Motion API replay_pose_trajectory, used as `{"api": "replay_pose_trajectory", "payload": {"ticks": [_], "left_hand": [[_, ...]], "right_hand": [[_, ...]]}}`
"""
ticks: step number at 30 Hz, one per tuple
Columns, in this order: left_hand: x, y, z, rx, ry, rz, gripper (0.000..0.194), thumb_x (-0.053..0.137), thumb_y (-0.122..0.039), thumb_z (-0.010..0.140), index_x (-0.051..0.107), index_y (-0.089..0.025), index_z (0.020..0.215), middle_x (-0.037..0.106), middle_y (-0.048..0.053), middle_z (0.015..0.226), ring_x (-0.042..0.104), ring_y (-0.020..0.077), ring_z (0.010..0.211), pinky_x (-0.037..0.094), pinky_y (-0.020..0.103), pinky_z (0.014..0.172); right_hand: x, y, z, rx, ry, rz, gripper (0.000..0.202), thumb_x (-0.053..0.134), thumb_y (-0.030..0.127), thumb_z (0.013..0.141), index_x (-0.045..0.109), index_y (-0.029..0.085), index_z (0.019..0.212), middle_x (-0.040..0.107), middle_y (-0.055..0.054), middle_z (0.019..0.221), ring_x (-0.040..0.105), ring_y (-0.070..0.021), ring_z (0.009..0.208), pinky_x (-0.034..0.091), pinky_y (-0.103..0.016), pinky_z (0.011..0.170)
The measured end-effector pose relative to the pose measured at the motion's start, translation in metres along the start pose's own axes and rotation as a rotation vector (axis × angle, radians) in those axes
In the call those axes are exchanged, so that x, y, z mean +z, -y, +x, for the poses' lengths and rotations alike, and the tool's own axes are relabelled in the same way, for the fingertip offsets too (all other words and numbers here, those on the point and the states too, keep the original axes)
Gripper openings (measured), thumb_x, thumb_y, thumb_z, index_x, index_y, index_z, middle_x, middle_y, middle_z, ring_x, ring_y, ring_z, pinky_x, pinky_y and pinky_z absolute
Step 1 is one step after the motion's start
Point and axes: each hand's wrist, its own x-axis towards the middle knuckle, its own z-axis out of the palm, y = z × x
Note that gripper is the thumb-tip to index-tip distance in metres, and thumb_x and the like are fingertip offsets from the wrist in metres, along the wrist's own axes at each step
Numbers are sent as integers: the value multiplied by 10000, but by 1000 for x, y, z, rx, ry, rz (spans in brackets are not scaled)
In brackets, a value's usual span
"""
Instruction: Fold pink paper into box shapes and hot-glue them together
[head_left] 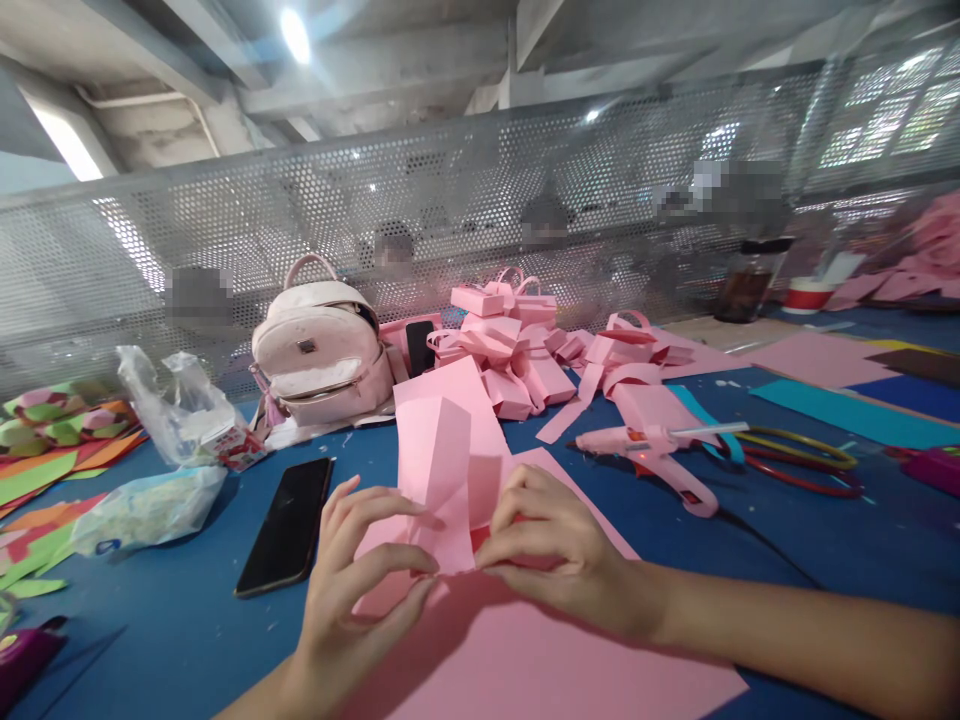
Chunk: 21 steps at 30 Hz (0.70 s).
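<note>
The left hand (367, 560) has its thumb and forefinger brought together at the near edge of the folded paper (439, 470), the other fingers fanned along its side. The right hand (555, 540), fingers curled, pinches the paper's near right part between thumb and forefinger. The paper is pink, creased into upright panels, and stands between the hands over a flat pink sheet (615, 665) on the blue bench (202, 620). A patch of red shows just beside the right fingers.

Left of the left hand a black phone (285, 528) lies face up. Right of the right hand lies a pink glue gun (656, 448), its cord running back toward the right forearm; beside it are yellow and red rings (814, 455).

Beyond the paper is a heap of small pink boxes (517, 345), some with handles. A pale pink backpack (319, 350) stands left of the heap, with a second phone (420, 347) propped between them.

Farther left are a plastic bag (176, 415), a clear packet (150, 510) and coloured paper pieces (45, 480). Farther right lie a turquoise strip (855, 412), a dark lidded jar (750, 285) and a red-and-white cup (808, 296). A perforated metal screen (450, 190) spans the back.
</note>
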Motion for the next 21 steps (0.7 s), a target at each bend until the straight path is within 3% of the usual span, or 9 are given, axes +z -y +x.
{"api": "replay_pose_trajectory", "payload": {"ticks": [21], "left_hand": [[1, -1, 1, -6, -4, -27, 223, 643, -68, 888, 685, -286, 897, 627, 34, 1170, 579, 215, 1139, 250, 484, 1179]], "right_hand": [[0, -1, -1, -11, 15, -21, 119, 672, 234, 981, 762, 209, 908, 675, -16, 755, 546, -169, 795, 445, -321, 744]]}}
